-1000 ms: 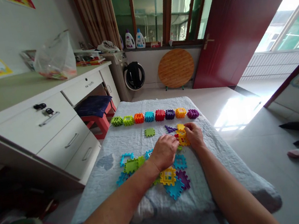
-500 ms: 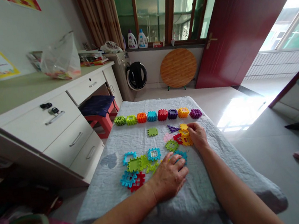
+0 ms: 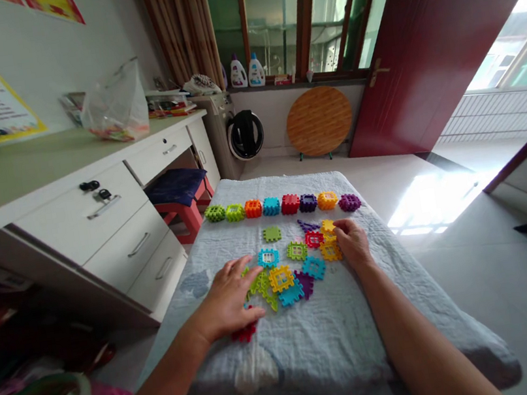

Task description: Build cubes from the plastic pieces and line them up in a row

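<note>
My left hand (image 3: 229, 298) is spread over the left side of the loose pieces, partly hiding green, blue and red (image 3: 245, 333) ones. My right hand (image 3: 352, 241) pinches the edge of a small yellow piece (image 3: 328, 226), just above a yellow frame piece (image 3: 331, 251). Between the hands lie a red frame piece (image 3: 314, 239), a green one (image 3: 296, 250), blue ones (image 3: 314, 268), a yellow one (image 3: 281, 278) and a purple piece (image 3: 305, 284). A lone green square (image 3: 271, 234) sits farther back, near a purple lattice piece (image 3: 308, 225).
Behind the pieces, a row of several coloured stacks includes a red one (image 3: 290, 204) and a purple one (image 3: 349, 202). The cloth-covered table (image 3: 318, 361) has a white desk (image 3: 98, 215) and a stool (image 3: 177, 187) to its left.
My left hand has moved left, uncovering yellow, blue and purple pieces and covering others at the left. My right hand remains at the yellow piece. The camera view has shifted slightly.
</note>
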`<move>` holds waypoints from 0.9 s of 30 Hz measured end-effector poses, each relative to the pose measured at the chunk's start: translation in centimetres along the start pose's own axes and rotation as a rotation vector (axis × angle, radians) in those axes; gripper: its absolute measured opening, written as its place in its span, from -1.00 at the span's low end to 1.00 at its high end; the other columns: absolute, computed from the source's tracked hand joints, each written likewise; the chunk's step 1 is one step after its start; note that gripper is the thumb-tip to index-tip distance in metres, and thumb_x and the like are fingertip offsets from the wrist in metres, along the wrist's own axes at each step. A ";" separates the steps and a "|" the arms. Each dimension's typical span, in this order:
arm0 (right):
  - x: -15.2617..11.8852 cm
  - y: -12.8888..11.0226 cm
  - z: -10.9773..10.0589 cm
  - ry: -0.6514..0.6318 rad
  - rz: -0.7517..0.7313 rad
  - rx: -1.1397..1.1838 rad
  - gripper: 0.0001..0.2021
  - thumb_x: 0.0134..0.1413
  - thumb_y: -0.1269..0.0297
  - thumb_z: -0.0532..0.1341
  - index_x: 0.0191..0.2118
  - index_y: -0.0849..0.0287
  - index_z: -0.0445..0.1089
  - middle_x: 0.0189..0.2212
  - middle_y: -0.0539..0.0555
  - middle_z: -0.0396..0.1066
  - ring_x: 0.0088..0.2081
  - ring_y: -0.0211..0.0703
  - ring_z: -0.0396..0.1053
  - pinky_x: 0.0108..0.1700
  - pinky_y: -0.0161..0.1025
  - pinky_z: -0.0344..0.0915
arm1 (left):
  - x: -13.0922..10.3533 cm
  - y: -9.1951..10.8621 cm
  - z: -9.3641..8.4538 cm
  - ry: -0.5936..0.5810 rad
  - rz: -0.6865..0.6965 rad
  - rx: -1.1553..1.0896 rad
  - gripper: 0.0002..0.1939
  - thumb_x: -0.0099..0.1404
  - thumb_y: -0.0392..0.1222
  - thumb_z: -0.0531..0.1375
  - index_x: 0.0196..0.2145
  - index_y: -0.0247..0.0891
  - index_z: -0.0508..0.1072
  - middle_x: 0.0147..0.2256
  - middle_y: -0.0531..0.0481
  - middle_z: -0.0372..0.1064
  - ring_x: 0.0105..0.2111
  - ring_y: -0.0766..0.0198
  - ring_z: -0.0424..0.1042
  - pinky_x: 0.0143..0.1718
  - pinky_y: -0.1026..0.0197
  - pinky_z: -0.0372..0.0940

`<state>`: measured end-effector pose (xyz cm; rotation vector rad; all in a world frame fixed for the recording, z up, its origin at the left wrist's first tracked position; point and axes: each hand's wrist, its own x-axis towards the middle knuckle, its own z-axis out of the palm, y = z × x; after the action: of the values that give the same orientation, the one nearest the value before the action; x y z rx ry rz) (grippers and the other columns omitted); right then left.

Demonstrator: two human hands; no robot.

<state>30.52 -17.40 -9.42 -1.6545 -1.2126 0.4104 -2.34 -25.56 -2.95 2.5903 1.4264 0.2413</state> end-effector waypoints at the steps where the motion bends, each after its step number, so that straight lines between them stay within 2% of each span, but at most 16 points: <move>1: 0.0 0.0 0.0 -0.001 0.000 -0.003 -0.69 -0.16 0.20 0.10 -0.28 0.20 0.46 -0.43 0.07 0.46 -0.41 -0.12 0.35 -0.31 -0.23 0.23 | -0.5 -0.8 -0.3 -0.018 -0.043 -0.006 -0.31 0.02 0.05 0.29 0.11 -0.15 0.30 0.16 -0.16 0.15 0.14 -0.10 0.11 0.14 -0.08 0.07; 4: 0.0 -0.1 -0.1 -0.002 -0.004 -0.013 -0.68 -0.17 0.20 0.10 -0.28 0.20 0.46 -0.43 0.07 0.46 -0.41 -0.12 0.35 -0.30 -0.22 0.23 | -1.1 -2.0 -0.9 -0.046 -0.090 -0.076 -0.49 0.12 -0.05 0.21 0.04 -0.18 0.36 0.00 -0.12 0.31 0.01 0.03 0.27 0.06 0.03 0.17; 8: -0.1 -0.2 -0.1 0.000 -0.007 -0.019 -0.68 -0.16 0.19 0.10 -0.29 0.20 0.46 -0.43 0.07 0.46 -0.41 -0.12 0.35 -0.30 -0.22 0.22 | -0.5 -1.7 -1.5 0.018 -0.111 -0.214 -0.67 0.24 -0.18 0.06 -0.05 -0.19 0.40 -0.07 -0.06 0.40 -0.06 0.15 0.35 0.01 0.13 0.19; 10: -0.1 -0.3 -0.1 0.000 -0.005 -0.021 -0.68 -0.16 0.19 0.10 -0.28 0.19 0.46 -0.43 0.07 0.47 -0.40 -0.12 0.35 -0.29 -0.22 0.22 | 0.1 -1.5 -1.9 0.056 -0.160 -0.281 -0.69 0.30 -0.19 -0.02 -0.06 -0.19 0.40 -0.14 -0.03 0.44 -0.14 0.19 0.40 -0.06 0.18 0.23; 13: -0.1 -0.2 -0.1 -0.003 -0.007 -0.032 -0.68 -0.16 0.19 0.10 -0.29 0.19 0.46 -0.44 0.07 0.46 -0.41 -0.12 0.35 -0.29 -0.22 0.22 | 1.4 -1.8 -2.1 0.133 -0.232 -0.355 -0.63 0.33 -0.15 -0.07 0.04 -0.20 0.30 -0.25 0.00 0.45 -0.28 0.23 0.44 -0.19 0.22 0.27; 15: 0.0 -0.2 -0.1 -0.007 -0.010 -0.040 -0.68 -0.16 0.19 0.09 -0.29 0.20 0.46 -0.43 0.07 0.46 -0.40 -0.12 0.35 -0.29 -0.22 0.22 | 2.4 -2.4 -1.8 0.183 -0.243 -0.375 -0.59 0.33 -0.14 -0.08 0.09 -0.23 0.24 -0.25 -0.01 0.44 -0.27 0.23 0.44 -0.19 0.22 0.29; 18: 0.0 -0.3 -0.1 -0.018 -0.007 -0.044 -0.66 -0.16 0.18 0.09 -0.28 0.20 0.46 -0.43 0.07 0.46 -0.41 -0.13 0.34 -0.30 -0.23 0.22 | 3.9 -3.9 -0.9 0.192 -0.204 -0.292 -0.58 0.28 -0.22 -0.05 0.08 -0.27 0.24 -0.11 -0.09 0.40 -0.08 0.19 0.39 -0.02 0.17 0.25; 22: -0.1 -0.4 -0.1 -0.036 -0.014 -0.036 -0.65 -0.16 0.17 0.08 -0.27 0.21 0.46 -0.42 0.07 0.46 -0.42 -0.14 0.33 -0.32 -0.24 0.21 | 5.0 -5.5 -0.2 0.177 -0.177 -0.003 -0.52 0.17 -0.25 0.07 0.07 -0.36 0.28 0.09 -0.23 0.24 0.11 0.06 0.21 0.17 0.07 0.05; 25: -0.1 -0.5 -0.1 -0.036 -0.020 -0.046 -0.66 -0.16 0.17 0.09 -0.28 0.20 0.46 -0.44 0.07 0.46 -0.43 -0.15 0.32 -0.32 -0.24 0.21 | 5.3 -5.8 -0.3 0.057 -0.231 0.101 -0.41 0.12 -0.13 0.17 0.10 -0.38 0.26 0.08 -0.27 0.25 0.09 -0.02 0.21 0.14 0.05 0.08; 27: -0.1 -0.5 -0.1 -0.035 -0.019 -0.055 -0.67 -0.16 0.17 0.09 -0.28 0.20 0.46 -0.45 0.06 0.45 -0.44 -0.15 0.31 -0.32 -0.24 0.20 | 5.6 -5.7 -0.5 -0.038 -0.282 0.128 -0.41 0.08 -0.08 0.20 0.07 -0.36 0.30 0.02 -0.27 0.31 0.04 -0.02 0.28 0.09 0.08 0.15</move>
<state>30.32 -17.55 -8.99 -1.6878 -1.2743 0.3990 -4.16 -17.83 -3.45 2.4312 1.8224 0.0634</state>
